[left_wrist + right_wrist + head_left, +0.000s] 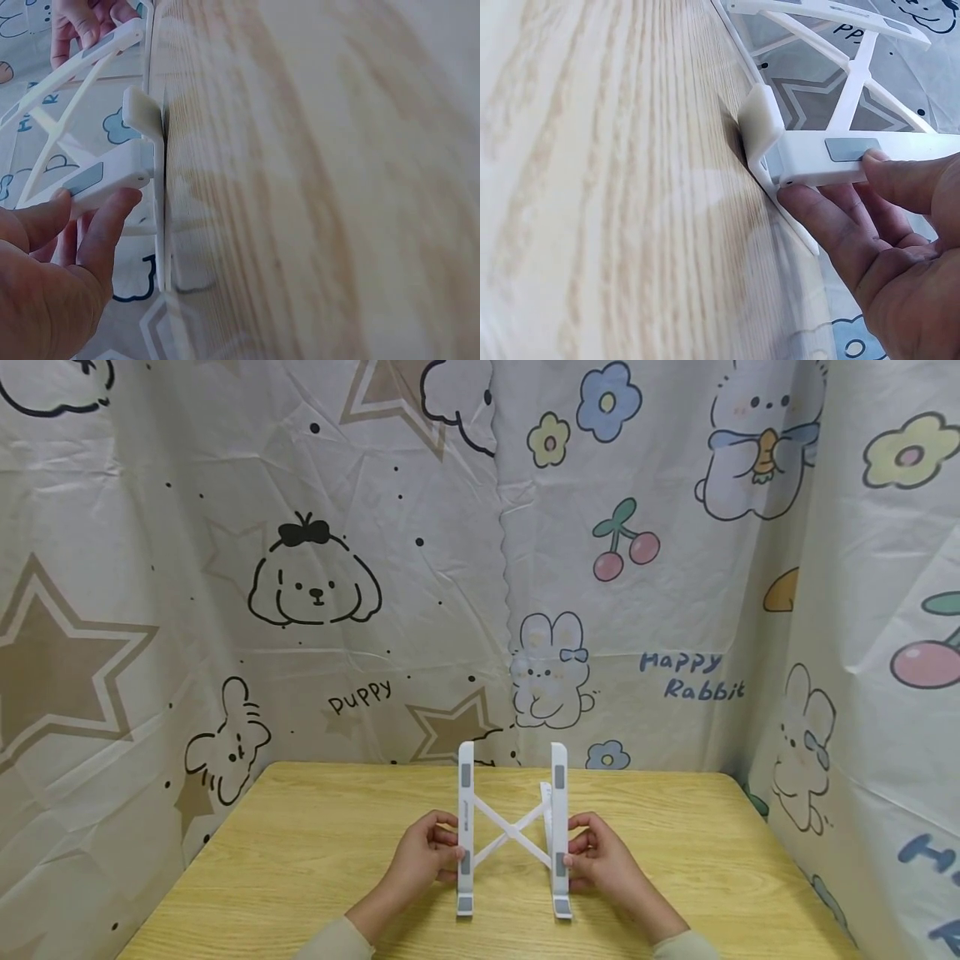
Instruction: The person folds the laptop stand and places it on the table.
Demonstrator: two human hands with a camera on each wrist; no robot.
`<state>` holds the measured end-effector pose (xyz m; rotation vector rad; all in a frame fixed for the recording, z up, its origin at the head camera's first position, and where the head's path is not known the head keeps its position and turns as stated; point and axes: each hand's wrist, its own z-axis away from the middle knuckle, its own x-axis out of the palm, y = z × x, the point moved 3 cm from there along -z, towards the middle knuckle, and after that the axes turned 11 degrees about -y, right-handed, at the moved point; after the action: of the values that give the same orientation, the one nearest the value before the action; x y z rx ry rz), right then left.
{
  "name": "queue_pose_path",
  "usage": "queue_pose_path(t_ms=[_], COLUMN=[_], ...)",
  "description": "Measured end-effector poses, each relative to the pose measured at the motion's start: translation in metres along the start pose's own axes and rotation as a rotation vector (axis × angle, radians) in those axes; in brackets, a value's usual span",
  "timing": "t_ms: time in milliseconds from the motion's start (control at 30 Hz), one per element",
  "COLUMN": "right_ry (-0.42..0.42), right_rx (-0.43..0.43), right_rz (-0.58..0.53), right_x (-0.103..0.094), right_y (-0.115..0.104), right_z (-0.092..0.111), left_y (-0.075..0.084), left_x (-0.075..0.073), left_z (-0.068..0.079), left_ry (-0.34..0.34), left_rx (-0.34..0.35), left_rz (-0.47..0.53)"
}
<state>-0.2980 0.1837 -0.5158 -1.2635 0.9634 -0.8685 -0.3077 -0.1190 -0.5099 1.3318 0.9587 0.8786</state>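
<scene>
White folding stand (512,831) sits near the middle of the wooden table (300,860), its two long rails running near to far and joined by crossed struts. Grey pads show on both rails. The left hand (422,857) pinches the left rail between thumb and curled fingers (112,217); the right hand (600,857) pinches the right rail the same way, its thumb (900,176) on a grey pad. Both wrist views are tilted and close, so most of the stand is cut off there, and the hooked lip at each rail's near end meets the table only at a blurred edge. Sleeves are cropped at the near border. Behind and to both sides hangs a cartoon-printed cloth (337,610).
</scene>
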Motion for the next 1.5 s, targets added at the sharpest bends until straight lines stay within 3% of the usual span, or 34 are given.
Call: queue_pose_path(t_ms=[1500], right_ry=[0.007], right_rx=[0.002], right_rz=[-0.024], right_x=[0.011], right_y=[0.002], right_z=[-0.007], left_y=[0.002], left_x=[0.009], left_z=[-0.007], left_ry=[-0.009], left_rx=[-0.012], left_rz=[-0.041])
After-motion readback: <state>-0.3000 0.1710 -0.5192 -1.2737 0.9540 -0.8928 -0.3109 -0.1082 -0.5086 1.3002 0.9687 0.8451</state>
